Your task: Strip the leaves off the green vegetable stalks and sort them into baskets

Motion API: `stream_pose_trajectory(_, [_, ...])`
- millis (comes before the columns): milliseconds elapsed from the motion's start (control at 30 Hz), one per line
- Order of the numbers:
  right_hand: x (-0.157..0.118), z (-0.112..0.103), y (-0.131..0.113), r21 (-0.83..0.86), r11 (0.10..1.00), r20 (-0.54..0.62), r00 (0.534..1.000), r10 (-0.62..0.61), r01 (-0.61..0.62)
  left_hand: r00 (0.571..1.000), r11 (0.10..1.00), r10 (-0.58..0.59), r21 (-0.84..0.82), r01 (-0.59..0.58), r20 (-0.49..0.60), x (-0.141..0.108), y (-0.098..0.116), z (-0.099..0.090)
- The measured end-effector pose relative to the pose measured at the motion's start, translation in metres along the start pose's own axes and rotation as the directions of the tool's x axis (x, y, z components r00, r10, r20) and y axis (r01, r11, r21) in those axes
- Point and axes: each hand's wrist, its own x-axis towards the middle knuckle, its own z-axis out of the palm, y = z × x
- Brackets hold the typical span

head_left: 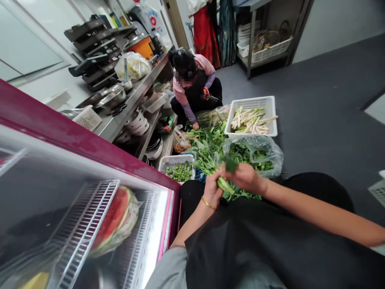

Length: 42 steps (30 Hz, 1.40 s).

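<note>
My left hand [213,188], with a gold bangle at the wrist, is wrapped round the thick pale-green stalks [225,186] of a leafy vegetable. Close beside it, my right hand [248,179] has its fingers closed on a dark green leaf [231,163], smeared by motion. Below and ahead of both hands spreads a heap of leafy greens [207,148]. A clear plastic bag [275,154] with more leaves in it lies just beyond my right hand. To the left stands a small white basket [161,166] of cut green pieces.
A co-worker [192,80] squats across the heap, holding a red-handled tool [205,93]. A white basket [272,106] holds pale stalks. At my left is a fridge with a purple frame [99,138], wire shelves and cut watermelon [112,212]. Steel shelving [141,92] runs behind it.
</note>
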Motion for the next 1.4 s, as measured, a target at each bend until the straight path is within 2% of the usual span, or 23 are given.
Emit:
stream_pose_trajectory(67, [-0.015,-0.004,-0.004,0.157,0.986,0.117,0.992,0.043,-0.061,0.999,0.999,0.042,0.02,-0.042,0.007,0.001,0.001,-0.001])
stream_pose_trajectory(133, [-0.034,-0.014,0.001,0.327,0.888,0.188,0.943,0.275,-0.324,0.998,0.999,0.043,0.025,-0.044,0.055,0.0,0.004,-0.004])
stream_pose_trajectory(200, [-0.052,-0.027,0.012,0.424,0.668,0.354,0.791,0.499,-0.611,0.997,1.0,0.029,0.011,-0.029,0.066,0.0,0.01,-0.008])
stream_pose_trajectory(233, [-0.059,-0.034,0.019,0.404,0.581,0.454,0.706,0.543,-0.707,0.998,1.0,0.02,0.002,-0.02,0.062,0.0,0.013,-0.01])
stream_pose_trajectory(267, [-0.064,-0.039,0.025,0.336,0.554,0.528,0.639,0.56,-0.762,0.998,1.0,0.01,-0.004,-0.01,0.06,-0.001,0.015,-0.012])
stream_pose_trajectory(300, [-0.066,-0.043,0.031,0.237,0.582,0.562,0.599,0.571,-0.778,0.997,1.0,-0.006,-0.002,0.006,0.073,-0.001,0.018,-0.012])
stream_pose_trajectory(333, [-0.065,-0.046,0.035,0.14,0.639,0.555,0.594,0.582,-0.757,0.995,1.0,-0.026,0.006,0.026,0.1,-0.002,0.019,-0.013])
stream_pose_trajectory(400, [-0.05,-0.049,0.038,0.059,0.736,0.451,0.675,0.583,-0.675,0.984,0.998,-0.061,0.036,0.056,0.166,-0.006,0.018,-0.011])
stream_pose_trajectory(500, [-0.012,-0.045,0.031,0.309,0.725,0.278,0.788,0.55,-0.615,0.962,0.993,-0.09,0.1,0.066,0.26,-0.012,0.01,-0.006])
stream_pose_trajectory(600, [0.02,-0.031,0.022,0.576,0.592,0.178,0.793,0.582,-0.564,0.963,0.991,-0.085,0.124,0.054,0.258,-0.017,0.005,0.002])
stream_pose_trajectory(667, [0.027,-0.016,0.017,0.675,0.527,0.104,0.773,0.625,-0.517,0.987,0.995,0.001,0.095,-0.016,0.163,-0.018,0.004,0.007])
stream_pose_trajectory(733, [0.023,-0.004,0.015,0.695,0.541,0.006,0.757,0.654,-0.473,0.994,0.993,0.098,0.064,-0.102,0.057,-0.018,0.004,0.01])
stream_pose_trajectory(800, [0.013,0.002,0.015,0.549,0.712,-0.156,0.783,0.603,-0.439,0.99,0.988,0.141,0.056,-0.141,0.008,-0.017,0.002,0.012])
stream_pose_trajectory(867, [0.002,0.001,0.014,0.166,0.923,-0.301,0.873,0.384,-0.349,0.99,0.987,0.142,0.068,-0.143,0.005,-0.016,-0.001,0.013])
stream_pose_trajectory(900, [-0.004,-0.001,0.013,-0.072,0.962,-0.317,0.921,0.227,-0.262,0.99,0.986,0.142,0.082,-0.142,0.012,-0.016,-0.004,0.013])
stream_pose_trajectory(967, [-0.013,-0.005,0.01,-0.441,0.897,-0.203,0.977,-0.062,-0.035,0.984,0.978,0.178,0.109,-0.179,0.019,-0.014,-0.008,0.013])
stream_pose_trajectory(1000, [-0.017,-0.006,0.008,-0.532,0.844,-0.11,0.982,-0.154,0.073,0.976,0.97,0.216,0.112,-0.216,0.013,-0.013,-0.009,0.014])
stream_pose_trajectory(1100, [-0.025,-0.01,0.001,-0.502,0.825,0.137,0.966,-0.221,0.26,0.947,0.943,0.32,0.101,-0.317,-0.018,-0.01,-0.01,0.014])
stream_pose_trajectory(1167, [-0.025,-0.018,0.001,-0.349,0.919,0.29,0.953,-0.083,0.186,0.946,0.937,0.323,0.147,-0.317,-0.014,-0.009,-0.008,0.011])
stream_pose_trajectory(1233, [-0.019,-0.032,0.004,-0.208,0.975,0.431,0.888,0.162,-0.077,0.947,0.919,0.321,0.24,-0.312,0.001,-0.011,-0.007,0.008])
stream_pose_trajectory(1300, [-0.008,-0.046,0.01,-0.111,0.904,0.464,0.783,0.415,-0.413,0.937,0.878,0.349,0.339,-0.337,0.025,-0.014,-0.007,0.006])
stream_pose_trajectory(1333, [0.0,-0.05,0.013,-0.066,0.832,0.425,0.739,0.523,-0.551,0.928,0.853,0.369,0.383,-0.356,0.04,-0.016,-0.008,0.005])
stream_pose_trajectory(1400, [0.014,-0.051,0.018,0.036,0.713,0.283,0.691,0.665,-0.7,0.912,0.803,0.403,0.45,-0.391,0.073,-0.018,-0.009,0.004])
